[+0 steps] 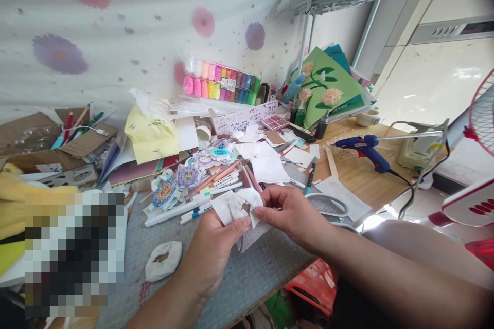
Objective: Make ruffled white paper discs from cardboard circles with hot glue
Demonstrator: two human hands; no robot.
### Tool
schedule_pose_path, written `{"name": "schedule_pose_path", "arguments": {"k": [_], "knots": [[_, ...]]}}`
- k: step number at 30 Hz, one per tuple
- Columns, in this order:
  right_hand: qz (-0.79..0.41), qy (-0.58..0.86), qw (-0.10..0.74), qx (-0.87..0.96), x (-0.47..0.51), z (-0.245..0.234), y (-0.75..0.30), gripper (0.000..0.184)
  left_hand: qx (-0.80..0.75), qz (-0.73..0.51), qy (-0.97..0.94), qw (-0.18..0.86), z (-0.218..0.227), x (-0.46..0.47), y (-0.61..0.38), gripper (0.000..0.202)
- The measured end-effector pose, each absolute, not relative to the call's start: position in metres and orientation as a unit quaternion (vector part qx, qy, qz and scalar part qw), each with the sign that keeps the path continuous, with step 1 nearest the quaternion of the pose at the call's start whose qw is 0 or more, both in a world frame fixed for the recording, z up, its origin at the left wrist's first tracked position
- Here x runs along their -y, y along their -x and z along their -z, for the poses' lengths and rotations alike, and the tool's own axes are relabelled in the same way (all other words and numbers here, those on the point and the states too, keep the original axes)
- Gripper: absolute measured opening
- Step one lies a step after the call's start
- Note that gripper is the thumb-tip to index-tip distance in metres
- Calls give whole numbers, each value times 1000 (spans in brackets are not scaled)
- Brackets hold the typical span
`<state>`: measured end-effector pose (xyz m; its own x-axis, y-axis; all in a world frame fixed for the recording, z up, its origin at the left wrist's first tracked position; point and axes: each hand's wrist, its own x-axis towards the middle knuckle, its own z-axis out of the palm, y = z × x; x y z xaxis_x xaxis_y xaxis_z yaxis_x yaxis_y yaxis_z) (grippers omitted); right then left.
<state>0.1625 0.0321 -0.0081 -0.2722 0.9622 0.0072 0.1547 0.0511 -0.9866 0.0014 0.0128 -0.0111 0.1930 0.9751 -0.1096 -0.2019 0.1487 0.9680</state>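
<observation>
A white, textured piece of paper towel [250,236] is held between both hands over the front of the grey cutting mat [270,254]. It has a ragged hole near its top, through which a brownish patch shows. My left hand [210,247] grips its left side with the thumb pressed on top. At the upper right edge, my right hand [287,211] pinches it between thumb and fingers. Left of my left hand, a white padded ring-like piece [164,261] with a jagged hole in its middle lies flat on the mat.
Behind the hands lie several markers [216,193], paper badges [189,175] and paper scraps [268,167]. A blue glue gun [365,149] rests at right near a pink fan [484,113]. Cardboard boxes [34,133] and a yellow bag [150,131] stand at left; coloured clay packs [222,82] sit behind.
</observation>
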Motion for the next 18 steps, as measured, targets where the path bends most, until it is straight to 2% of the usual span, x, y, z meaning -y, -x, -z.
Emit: {"name": "schedule_pose_path", "arguments": {"k": [9,15,18], "knots": [[-515,467,410,590,-32,9,-164,22,-402,-464,-461,641,8,-13,-2,41],[-634,404,424,505,-33,9,-167,22,-454,-469,-455,605,9,-13,-2,42],[-638,397,424,506,-35,5,-171,19,-448,-454,-462,616,11,-14,-1,38]]}}
